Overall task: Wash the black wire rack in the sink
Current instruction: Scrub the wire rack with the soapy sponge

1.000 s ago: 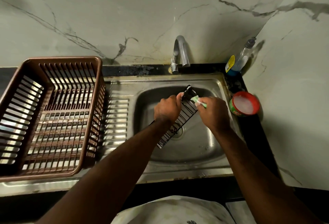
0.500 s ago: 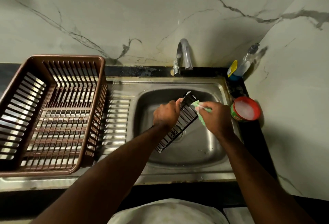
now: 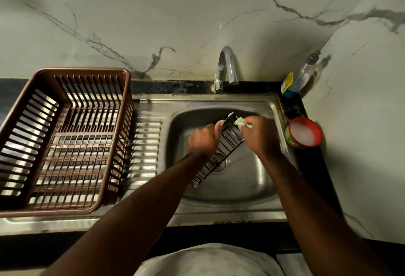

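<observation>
A long black wire rack (image 3: pixel 221 150) lies tilted across the steel sink (image 3: pixel 241 188), its far end raised toward the tap and its near end low over the drain. My left hand (image 3: pixel 203 141) grips the rack's left edge near the upper end. My right hand (image 3: pixel 260 136) holds a soapy green scrubber (image 3: pixel 241 122) against the rack's top end. White foam shows on that end of the rack.
A brown plastic dish basket (image 3: pixel 63 142) sits on the ribbed drainboard at the left. A chrome tap (image 3: pixel 226 67) stands behind the sink. A red-rimmed soap tub (image 3: pixel 304 133) and a clear soap bottle (image 3: pixel 304 74) stand on the black counter at the right. Marble walls close the back and right.
My right hand slid the green scrubber down the rack a little and then back up to its top end. My left hand kept its grip on the rack.
</observation>
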`<state>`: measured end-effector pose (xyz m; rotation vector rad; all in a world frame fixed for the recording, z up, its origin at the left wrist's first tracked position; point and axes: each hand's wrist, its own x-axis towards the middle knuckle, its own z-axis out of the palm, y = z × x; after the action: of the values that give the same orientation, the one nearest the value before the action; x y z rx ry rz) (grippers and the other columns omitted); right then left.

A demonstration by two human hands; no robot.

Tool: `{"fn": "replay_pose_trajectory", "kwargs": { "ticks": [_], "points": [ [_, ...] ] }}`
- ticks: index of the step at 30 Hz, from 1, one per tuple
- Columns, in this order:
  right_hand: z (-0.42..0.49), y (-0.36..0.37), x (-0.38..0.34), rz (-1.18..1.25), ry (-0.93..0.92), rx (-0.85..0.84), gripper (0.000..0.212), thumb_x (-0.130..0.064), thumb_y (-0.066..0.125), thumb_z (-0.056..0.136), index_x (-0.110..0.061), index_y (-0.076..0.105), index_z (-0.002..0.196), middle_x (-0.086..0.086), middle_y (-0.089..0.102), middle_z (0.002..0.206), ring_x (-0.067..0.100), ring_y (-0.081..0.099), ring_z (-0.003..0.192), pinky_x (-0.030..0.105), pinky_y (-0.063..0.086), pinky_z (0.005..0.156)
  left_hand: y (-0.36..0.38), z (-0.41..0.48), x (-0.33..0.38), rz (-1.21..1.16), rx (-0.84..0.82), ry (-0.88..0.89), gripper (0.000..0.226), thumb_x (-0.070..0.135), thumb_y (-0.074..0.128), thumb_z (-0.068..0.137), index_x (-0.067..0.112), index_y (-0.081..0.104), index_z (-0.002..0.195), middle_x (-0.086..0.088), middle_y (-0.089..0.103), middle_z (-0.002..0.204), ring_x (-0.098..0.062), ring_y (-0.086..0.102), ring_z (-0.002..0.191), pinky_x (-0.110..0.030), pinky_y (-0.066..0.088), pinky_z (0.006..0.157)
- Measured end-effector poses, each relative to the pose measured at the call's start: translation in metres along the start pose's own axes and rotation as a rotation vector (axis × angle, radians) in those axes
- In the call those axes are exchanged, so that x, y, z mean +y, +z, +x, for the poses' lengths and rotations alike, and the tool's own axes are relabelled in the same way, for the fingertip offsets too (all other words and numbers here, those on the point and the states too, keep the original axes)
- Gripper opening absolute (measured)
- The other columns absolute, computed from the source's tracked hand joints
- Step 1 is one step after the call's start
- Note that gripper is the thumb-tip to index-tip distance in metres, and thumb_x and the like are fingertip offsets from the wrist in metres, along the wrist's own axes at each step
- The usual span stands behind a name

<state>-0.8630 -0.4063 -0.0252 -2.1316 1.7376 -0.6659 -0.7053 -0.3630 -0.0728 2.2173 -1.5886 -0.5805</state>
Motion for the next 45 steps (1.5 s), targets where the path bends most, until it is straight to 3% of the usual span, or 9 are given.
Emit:
{"fn": "replay_pose_trajectory", "kwargs": {
  "ticks": [3, 8, 20, 27, 34, 37, 39, 41, 45],
  "points": [
    [-0.007, 0.0, 0.004, -0.007, 0.036, -0.042, 0.017, -0.019, 0.074, 0.087, -0.008, 0.078, 0.099, 0.007, 0.077, 0.09, 0.018, 0.069, 0.075, 0.014, 0.035, 0.057, -0.003, 0.002, -0.005, 0.026, 0.003, 0.009, 0.072, 0.067, 0.01, 0.1, 0.018, 0.063, 0.101, -0.006, 0.067, 0.081, -0.026, 0.065, 0.073, -0.045, 0.058, 0.073],
    [0.006, 0.0, -0.01, 0.026, 0.069, -0.043, 0.022, -0.022, 0.077, 0.085, -0.008, 0.078, 0.101, 0.009, 0.077, 0.096, 0.022, 0.072, 0.086, 0.02, 0.046, 0.073, 0.0, 0.0, -0.005, 0.07, -0.015, 0.046, 0.065, 0.063, 0.014, 0.103, 0.02, 0.062, 0.095, -0.003, 0.063, 0.075, -0.023, 0.062, 0.068, -0.043, 0.058, 0.07],
    [0.003, 0.005, -0.011, 0.211, 0.273, -0.102, 0.02, -0.032, 0.075, 0.087, -0.014, 0.076, 0.093, 0.002, 0.075, 0.094, 0.014, 0.065, 0.081, 0.022, 0.044, 0.07, 0.006, 0.003, -0.012, -0.168, 0.06, -0.082, 0.068, 0.068, 0.018, 0.101, 0.019, 0.063, 0.086, -0.004, 0.065, 0.074, -0.023, 0.064, 0.069, -0.044, 0.058, 0.068],
    [0.007, 0.004, -0.012, 0.138, 0.266, -0.137, 0.021, -0.04, 0.072, 0.087, -0.02, 0.076, 0.091, -0.001, 0.076, 0.097, 0.017, 0.069, 0.09, 0.022, 0.043, 0.072, 0.012, 0.006, -0.006, -0.375, 0.022, -0.107, 0.061, 0.068, 0.026, 0.101, 0.022, 0.055, 0.073, -0.009, 0.068, 0.079, -0.03, 0.066, 0.078, -0.042, 0.055, 0.067],
    [-0.009, 0.015, -0.011, 0.079, 0.156, -0.137, 0.02, -0.038, 0.07, 0.089, -0.019, 0.074, 0.094, -0.001, 0.075, 0.092, 0.018, 0.068, 0.081, 0.025, 0.049, 0.067, 0.002, 0.002, 0.011, -0.585, -0.033, -0.098, 0.058, 0.054, 0.03, 0.107, 0.019, 0.052, 0.067, 0.004, 0.05, 0.061, -0.012, 0.046, 0.058, -0.029, 0.031, 0.054],
    [-0.017, 0.017, -0.009, 0.039, 0.117, -0.115, 0.022, -0.037, 0.069, 0.09, -0.018, 0.074, 0.101, 0.001, 0.076, 0.095, 0.022, 0.07, 0.085, 0.03, 0.054, 0.072, 0.008, 0.001, 0.008, -0.749, -0.037, -0.144, 0.055, 0.052, 0.038, 0.107, 0.017, 0.057, 0.068, 0.001, 0.055, 0.065, -0.013, 0.051, 0.064, -0.03, 0.037, 0.06],
    [-0.022, 0.02, -0.009, 0.008, 0.094, -0.118, 0.022, -0.036, 0.067, 0.092, -0.018, 0.073, 0.104, 0.001, 0.076, 0.098, 0.023, 0.07, 0.089, 0.03, 0.052, 0.073, 0.015, 0.001, 0.007, -0.809, -0.04, -0.167, 0.058, 0.051, 0.04, 0.106, 0.003, 0.069, 0.089, -0.013, 0.07, 0.087, -0.019, 0.065, 0.082, -0.032, 0.045, 0.071],
    [-0.027, 0.023, -0.008, -0.025, 0.077, -0.122, 0.022, -0.035, 0.065, 0.093, -0.019, 0.073, 0.107, 0.0, 0.075, 0.1, 0.023, 0.069, 0.093, 0.027, 0.045, 0.072, 0.022, 0.001, 0.005, -0.884, -0.031, -0.202, 0.061, 0.05, 0.042, 0.106, -0.006, 0.065, 0.098, -0.024, 0.069, 0.1, -0.014, 0.063, 0.078, -0.033, 0.047, 0.074],
    [-0.035, 0.031, -0.004, -0.064, 0.051, -0.152, 0.021, -0.034, 0.063, 0.094, -0.021, 0.072, 0.107, -0.002, 0.075, 0.1, 0.021, 0.07, 0.093, 0.029, 0.05, 0.073, 0.031, 0.0, 0.004, -0.951, -0.072, -0.223, 0.052, 0.051, 0.043, 0.105, 0.009, 0.065, 0.085, -0.015, 0.062, 0.075, -0.011, 0.053, 0.068, -0.031, 0.045, 0.069]
  ]
}}
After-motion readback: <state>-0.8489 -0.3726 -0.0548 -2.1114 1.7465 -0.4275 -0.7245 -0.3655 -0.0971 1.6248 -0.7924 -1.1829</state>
